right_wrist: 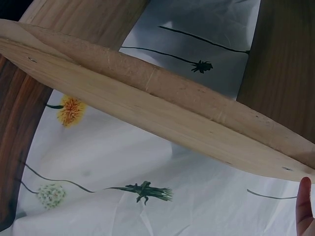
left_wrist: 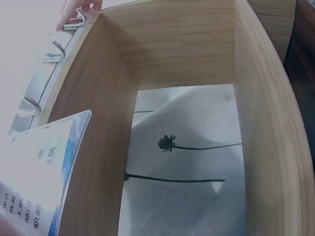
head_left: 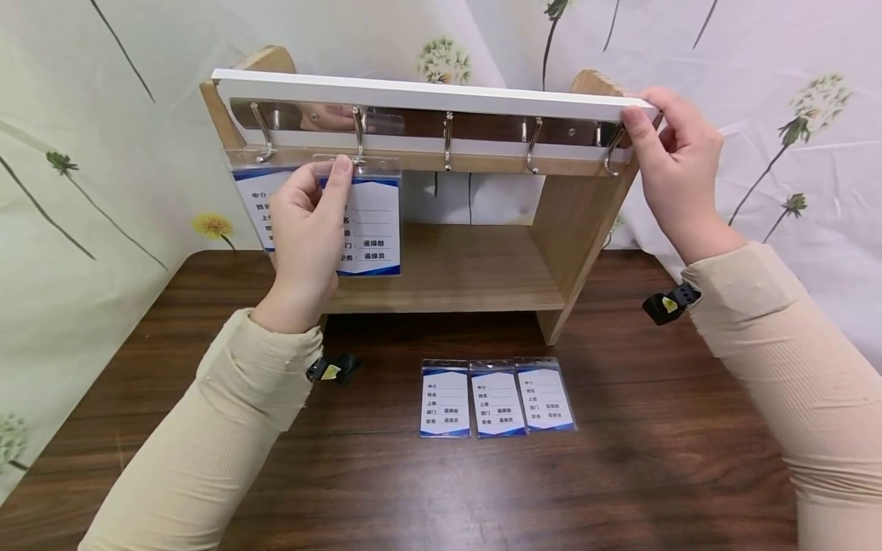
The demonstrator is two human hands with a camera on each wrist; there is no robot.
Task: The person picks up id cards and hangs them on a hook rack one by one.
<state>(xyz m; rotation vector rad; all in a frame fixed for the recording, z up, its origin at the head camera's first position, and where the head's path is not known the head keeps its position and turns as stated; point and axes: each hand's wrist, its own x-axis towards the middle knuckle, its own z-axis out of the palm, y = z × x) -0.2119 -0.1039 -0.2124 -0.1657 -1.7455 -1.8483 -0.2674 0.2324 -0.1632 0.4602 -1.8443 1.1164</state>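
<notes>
My left hand (head_left: 310, 222) pinches the top edge of a clear-sleeved badge card (head_left: 377, 229) between thumb and finger, right at the second hook (head_left: 359, 134) from the left. Whether the hook passes through the sleeve's slot cannot be made out. Another badge card (head_left: 256, 205) hangs at the leftmost hook (head_left: 262, 132), partly behind that hand. The white hook rail (head_left: 441, 90) lies along the top front of a wooden shelf (head_left: 586, 222). At its right end my right hand (head_left: 682, 172) grips the rail, thumb in front. In the left wrist view the pinched badge shows at lower left.
Three more badge cards (head_left: 444, 402) lie in a row on the dark wooden table (head_left: 344, 482) before the shelf. Several hooks right of the left hand, such as the middle hook (head_left: 448, 141), carry nothing. A flower-patterned cloth (head_left: 779, 46) hangs behind.
</notes>
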